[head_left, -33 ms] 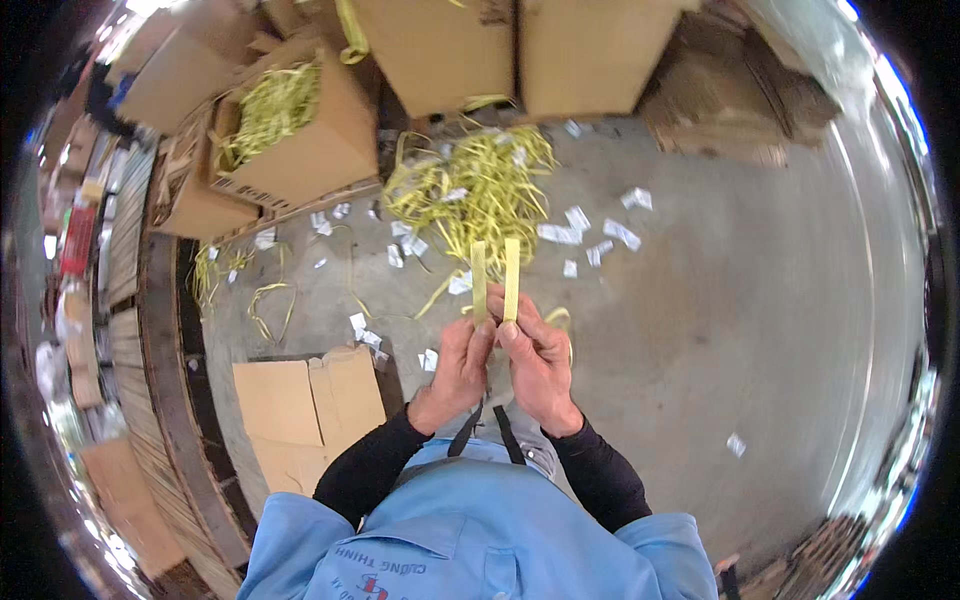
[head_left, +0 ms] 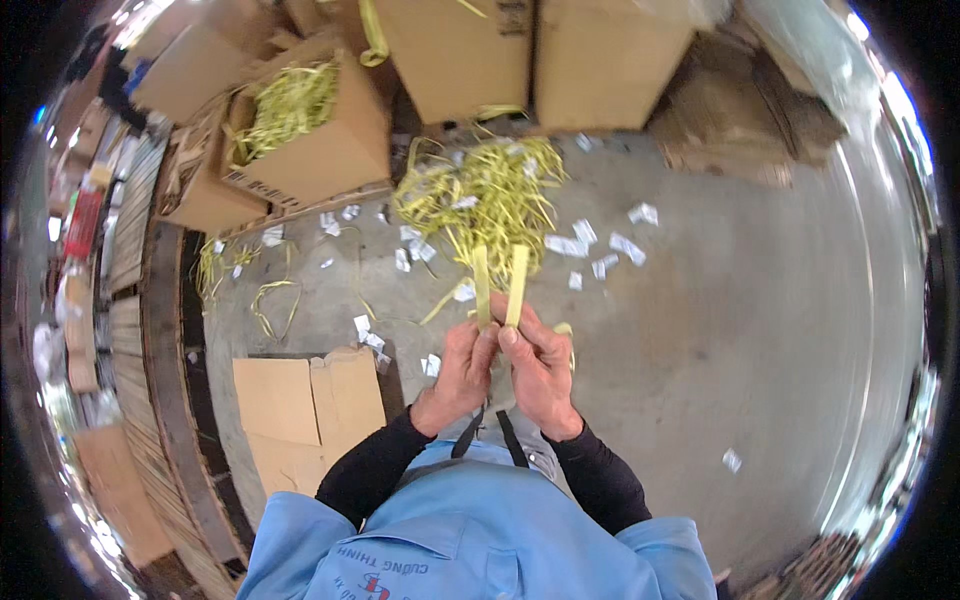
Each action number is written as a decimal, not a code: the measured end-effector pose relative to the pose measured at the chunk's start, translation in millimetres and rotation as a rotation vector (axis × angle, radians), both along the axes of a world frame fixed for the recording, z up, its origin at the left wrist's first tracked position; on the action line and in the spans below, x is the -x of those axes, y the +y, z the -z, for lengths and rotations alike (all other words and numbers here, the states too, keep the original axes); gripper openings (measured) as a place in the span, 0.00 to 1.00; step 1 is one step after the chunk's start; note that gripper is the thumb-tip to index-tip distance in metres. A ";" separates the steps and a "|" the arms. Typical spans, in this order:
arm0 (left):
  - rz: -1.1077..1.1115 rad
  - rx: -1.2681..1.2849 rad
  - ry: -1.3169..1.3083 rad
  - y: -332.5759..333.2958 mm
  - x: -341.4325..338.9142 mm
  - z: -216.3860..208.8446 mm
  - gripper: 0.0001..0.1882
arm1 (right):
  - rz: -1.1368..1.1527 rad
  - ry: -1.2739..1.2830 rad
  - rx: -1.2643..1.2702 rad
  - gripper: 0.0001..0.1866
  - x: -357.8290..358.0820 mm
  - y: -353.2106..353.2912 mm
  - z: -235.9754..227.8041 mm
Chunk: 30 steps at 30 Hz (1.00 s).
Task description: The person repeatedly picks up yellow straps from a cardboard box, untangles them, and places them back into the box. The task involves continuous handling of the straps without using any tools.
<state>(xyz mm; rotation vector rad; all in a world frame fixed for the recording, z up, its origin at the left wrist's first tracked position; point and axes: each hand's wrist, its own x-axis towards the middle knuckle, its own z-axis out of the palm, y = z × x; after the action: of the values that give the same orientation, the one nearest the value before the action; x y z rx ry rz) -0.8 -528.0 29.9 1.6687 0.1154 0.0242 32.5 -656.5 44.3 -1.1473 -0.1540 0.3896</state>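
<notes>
Two yellow strap ends (head_left: 517, 284) are pinched between thumb and fingers, one by left hand (head_left: 463, 362), one by right hand (head_left: 541, 368). Tangled strapping (head_left: 495, 190) is heaped beyond.

Yellow on strap ends (head_left: 517, 288) and far strap heap (head_left: 500, 190); tan on left cardboard (head_left: 277, 395); light blue on near shirt (head_left: 530, 510).

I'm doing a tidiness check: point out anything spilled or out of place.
A tangled heap of yellow straps lies loose on the floor, though a carton at left holds more. White scraps are scattered around it, so the area looks littered.
</notes>
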 end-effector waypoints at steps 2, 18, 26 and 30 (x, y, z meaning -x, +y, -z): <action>-0.066 -0.099 -0.080 26.7 15.5 -13.0 0.13 | -0.003 -0.078 0.112 0.17 10.7 29.3 -18.5; -0.243 -0.133 -0.135 186.8 101.2 -41.6 0.18 | -0.230 -0.095 -0.033 0.12 57.6 206.8 -46.4; -0.485 0.354 -0.349 216.9 57.2 -57.7 0.34 | -0.647 -0.010 0.054 0.11 0.0 240.4 -53.3; -0.426 0.428 -0.227 244.5 12.7 -63.3 0.32 | -0.765 -0.114 -0.097 0.10 -43.8 264.1 -42.6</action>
<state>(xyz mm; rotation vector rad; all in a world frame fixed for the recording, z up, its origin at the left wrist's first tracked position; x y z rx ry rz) -13.5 -283.5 93.2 1.1810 0.2815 0.4773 76.4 -392.4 86.8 -0.9819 -0.7139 0.9787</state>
